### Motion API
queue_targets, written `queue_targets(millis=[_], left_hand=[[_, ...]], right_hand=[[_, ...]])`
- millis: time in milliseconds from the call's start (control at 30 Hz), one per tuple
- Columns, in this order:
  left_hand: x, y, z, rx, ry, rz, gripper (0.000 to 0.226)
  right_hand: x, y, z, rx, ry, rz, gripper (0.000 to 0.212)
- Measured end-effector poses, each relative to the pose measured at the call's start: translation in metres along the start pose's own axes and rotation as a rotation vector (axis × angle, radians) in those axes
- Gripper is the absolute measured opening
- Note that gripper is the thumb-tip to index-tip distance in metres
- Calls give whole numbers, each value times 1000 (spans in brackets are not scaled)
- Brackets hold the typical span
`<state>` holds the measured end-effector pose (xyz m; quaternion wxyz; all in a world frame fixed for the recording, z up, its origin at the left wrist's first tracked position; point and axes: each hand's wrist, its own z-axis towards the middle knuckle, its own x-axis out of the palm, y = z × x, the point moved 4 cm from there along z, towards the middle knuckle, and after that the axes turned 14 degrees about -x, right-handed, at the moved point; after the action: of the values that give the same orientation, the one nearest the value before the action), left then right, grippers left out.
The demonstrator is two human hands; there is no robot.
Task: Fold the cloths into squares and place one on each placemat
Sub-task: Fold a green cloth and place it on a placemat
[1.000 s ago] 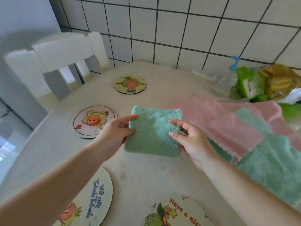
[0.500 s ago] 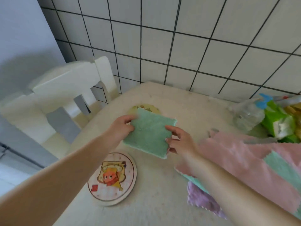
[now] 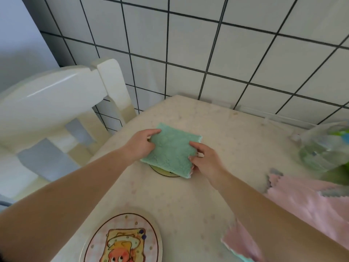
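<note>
Your left hand (image 3: pixel 140 143) & right hand (image 3: pixel 204 159) pinch folded green cloth (image 3: pixel 171 151) edges, squaring it over far placemat (image 3: pixel 162 172) (mostly hidden).

Bare bench (image 3: pixel 222 129) is lying open far of the folded green cloth (image 3: pixel 170 150), up to the tiled wall (image 3: pixel 207 53). A white chair (image 3: pixel 62 103) is crowding the left edge; pink cloths (image 3: pixel 302 203) and a plastic bag (image 3: pixel 324 146) are blocking the right.

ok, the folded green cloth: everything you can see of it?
The green cloth looks like mint terry, folded into a rough square with a pinkish layer showing at its near right corner. It covers most of a round placemat near the table's far corner. The left hand and right hand pinch its opposite edges.
</note>
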<state>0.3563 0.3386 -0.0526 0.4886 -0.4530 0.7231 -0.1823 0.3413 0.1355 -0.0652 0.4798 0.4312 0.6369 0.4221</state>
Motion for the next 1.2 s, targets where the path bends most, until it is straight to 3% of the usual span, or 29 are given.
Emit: queue_targets(millis=[133, 267, 367, 533, 667, 800, 867, 1000, 1200], left_hand=[[0, 4, 15, 48, -33, 203, 52], [5, 2, 17, 248, -196, 421, 49], [22, -11, 8, 442, -262, 568, 64], [42, 3, 17, 405, -220, 851, 81], [36, 15, 23, 329, -201, 840, 85], [35, 15, 22, 271, -168, 870, 84], [30, 8, 17, 289, -197, 840, 71], [23, -18, -22, 501, -270, 346, 33], [49, -41, -86, 412, -70, 111, 21]], right_hand=[[-1, -10, 7, -44, 15, -147, 45], [-10, 3, 6, -266, 2, -641, 53], [6, 11, 6, -413, 153, -931, 58], [20, -12, 10, -407, 274, -1159, 69], [14, -25, 11, -367, 229, -1175, 85], [12, -20, 11, -320, 271, -1128, 72], [5, -12, 8, -328, 253, -1055, 63], [-27, 7, -12, -333, -23, -704, 46], [-82, 13, -79, -354, -158, -582, 40]])
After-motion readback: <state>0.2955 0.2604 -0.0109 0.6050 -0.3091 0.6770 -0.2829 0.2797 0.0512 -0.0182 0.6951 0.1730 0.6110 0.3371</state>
